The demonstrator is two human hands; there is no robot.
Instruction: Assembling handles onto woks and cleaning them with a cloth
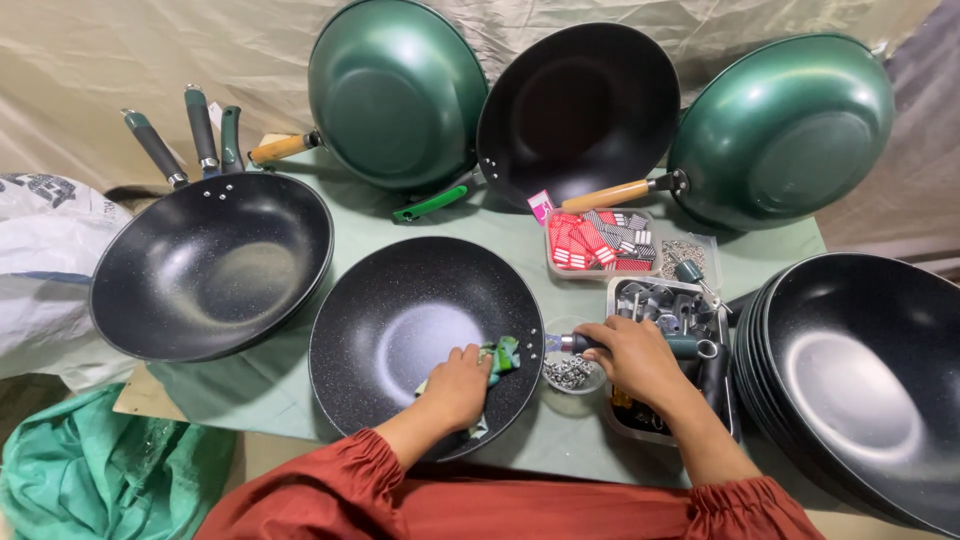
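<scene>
Left hand (458,385) pressed down inside the black speckled wok (425,335) at table centre, fingers closed on a green cloth (500,355) bunched against the pan's right inner wall; right hand (632,355) clenched around the wok's handle (685,346), dark green grip with a metal collar, where it meets the rim; handle runs right over a metal tray (625,425) of dark brackets and hardware; small clear bowl of screws (570,372) sits just beside the pan rim, under the handle joint; both sleeves rust-red, gathered at the cuff. Surface: table covered in pale green sheet (500,222), a cardboard edge showing under it at front left. Left of the centre pan: a stack of black woks (210,265) with three grey-green handles pointing up-left; far edge: two green woks (395,90) (782,130) tipped on their sides showing outer shells, wooden handles, and one black wok (575,110) tipped between them with a bright green handle; right: nested stack of handleless black pans (860,380); clear box of red and grey packets (598,243) behind the tray, bag of small metal parts just beside it. Room: wrinkled beige tarp (90,60) as backdrop; white sack (40,240) at left; green sack (95,470) on floor at lower left.
</scene>
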